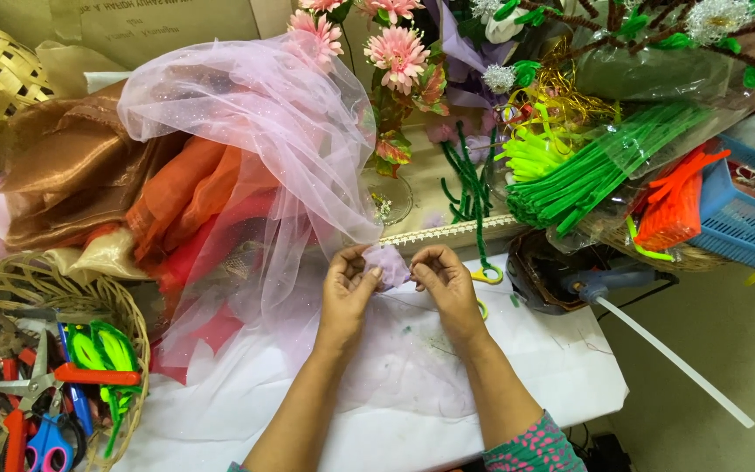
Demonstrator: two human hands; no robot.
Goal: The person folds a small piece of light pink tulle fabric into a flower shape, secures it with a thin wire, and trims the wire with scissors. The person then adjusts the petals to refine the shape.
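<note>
Both hands bunching a scrap of pale net

Left hand point(349, 284) and right hand point(441, 278) pinch the pink net piece point(388, 264), fingers clamped on it, above the white desk point(561, 367). Gathering seems underway; next calls for a firm pinch. Scissors basket point(124, 315) sits left of it.

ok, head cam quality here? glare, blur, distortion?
Head view: even, soft light, faint shadows under both hands; left hand and right hand sharp on the bunched lilac fabric; mild glare on the plastic bag of green pipe cleaners; edges look slightly wide-angle.
</note>
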